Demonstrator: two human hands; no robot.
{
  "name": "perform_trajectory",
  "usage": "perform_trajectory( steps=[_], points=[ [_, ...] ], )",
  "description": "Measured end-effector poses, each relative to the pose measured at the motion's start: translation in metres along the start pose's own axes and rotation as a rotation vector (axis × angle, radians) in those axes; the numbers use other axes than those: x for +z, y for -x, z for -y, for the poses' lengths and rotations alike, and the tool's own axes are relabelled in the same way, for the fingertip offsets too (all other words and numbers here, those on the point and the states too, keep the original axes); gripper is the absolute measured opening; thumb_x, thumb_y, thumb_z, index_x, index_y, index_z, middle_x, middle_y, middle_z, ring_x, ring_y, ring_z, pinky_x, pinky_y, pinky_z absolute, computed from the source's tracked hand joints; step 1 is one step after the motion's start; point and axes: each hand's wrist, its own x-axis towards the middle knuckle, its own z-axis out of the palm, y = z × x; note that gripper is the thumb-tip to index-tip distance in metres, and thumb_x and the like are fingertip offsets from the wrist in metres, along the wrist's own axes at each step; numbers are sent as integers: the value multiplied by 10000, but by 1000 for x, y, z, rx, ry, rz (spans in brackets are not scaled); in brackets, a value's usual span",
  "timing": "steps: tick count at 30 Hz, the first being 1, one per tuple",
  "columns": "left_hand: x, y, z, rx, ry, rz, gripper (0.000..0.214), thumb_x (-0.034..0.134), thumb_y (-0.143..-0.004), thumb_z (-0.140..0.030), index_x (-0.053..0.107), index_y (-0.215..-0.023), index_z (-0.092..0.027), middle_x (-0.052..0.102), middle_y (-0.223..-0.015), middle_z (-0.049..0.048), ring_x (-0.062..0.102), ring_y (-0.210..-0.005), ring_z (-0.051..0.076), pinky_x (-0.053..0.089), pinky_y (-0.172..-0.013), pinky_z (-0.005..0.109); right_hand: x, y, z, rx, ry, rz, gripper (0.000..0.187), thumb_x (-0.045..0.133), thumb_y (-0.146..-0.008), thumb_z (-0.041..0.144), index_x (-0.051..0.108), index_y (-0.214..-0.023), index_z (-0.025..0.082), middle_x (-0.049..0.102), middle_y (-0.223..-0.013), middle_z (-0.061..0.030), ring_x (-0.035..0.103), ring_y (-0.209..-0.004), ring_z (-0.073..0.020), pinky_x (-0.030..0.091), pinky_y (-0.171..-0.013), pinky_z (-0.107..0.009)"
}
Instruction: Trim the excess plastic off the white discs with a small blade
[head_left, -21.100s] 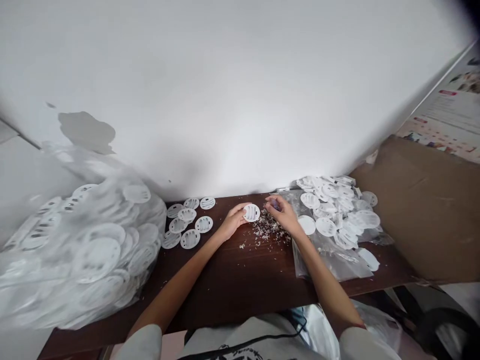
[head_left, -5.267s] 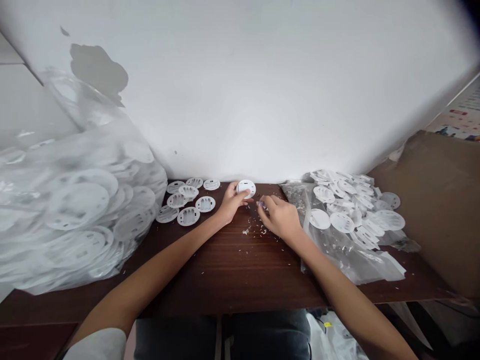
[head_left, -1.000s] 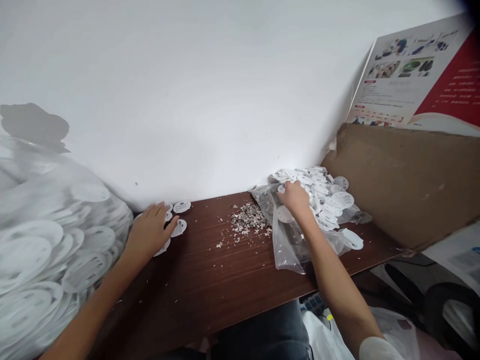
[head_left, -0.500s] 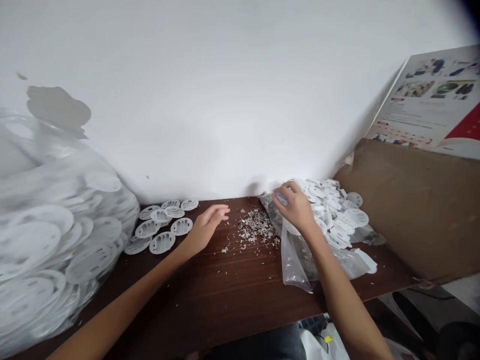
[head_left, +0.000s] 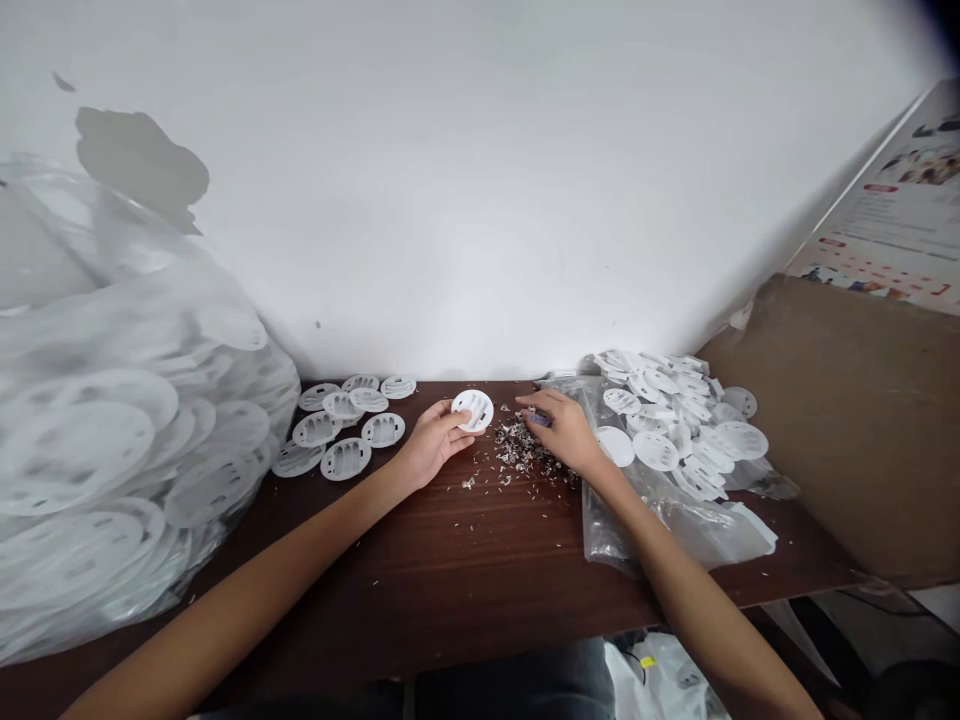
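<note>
My left hand (head_left: pixel 433 442) pinches a round white plastic disc (head_left: pixel 472 408) with slots in it, thumb on its face. The disc is held up above the table, slightly tilted. To its right, my right hand (head_left: pixel 561 428) is closed with fingers curled over a pile of small shiny metal pieces (head_left: pixel 517 447). A small bluish-purple object (head_left: pixel 537 418) shows within the fingers of that hand; its kind is unclear. Whether the fingertips also grip a metal piece cannot be seen.
Several slotted white discs (head_left: pixel 346 458) lie left of my hands. A big clear bag of discs (head_left: pixel 82 430) bulges at the far left. On the right, a heap of white discs (head_left: pixel 654 450) rests on a clear plastic bag (head_left: pixel 694 535), beside a cardboard box (head_left: pixel 862 400). A white wall (head_left: pixel 465 200) stands behind.
My left hand now holds a white disc, where it was empty before. My right hand has moved left from the edge of the disc heap to the metal pieces. The view has shifted slightly.
</note>
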Motion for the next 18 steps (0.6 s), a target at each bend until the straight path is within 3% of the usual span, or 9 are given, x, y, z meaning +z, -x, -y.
perform_trajectory(
  steps=[3,7,13,18],
  points=[
    [0,0,1,13,8,-11,295,788,-811,-207,607,-1042,-179,764,-1122,131,772,-965,257,580,-879,358,8,1,-7,96,63,114,241,642,-933,228,777,-1133,222,711,-1075,-92,692,-953,-235,567,-912,-440],
    [-1,1,5,38,50,10,275,768,-841,-256,570,-1020,-193,753,-1158,130,765,-1015,277,563,-947,424,19,2,-4,118,116,190,190,627,-953,230,784,-1059,212,701,-1048,-86,682,-915,-206,548,-911,-373],
    [-3,2,10,34,54,55,248,784,-834,-276,597,-970,-185,749,-1149,110,715,-1122,264,495,-1076,504,20,1,1,116,121,152,151,615,-921,181,754,-979,202,714,-1020,-75,681,-934,-207,533,-902,-353],
    [-6,4,14,108,-4,80,253,823,-815,-319,667,-952,-173,737,-1128,86,671,-1145,243,489,-1097,502,11,2,12,133,75,13,178,565,-912,188,704,-1023,203,752,-987,-62,695,-894,-223,525,-827,-350]
  ],
)
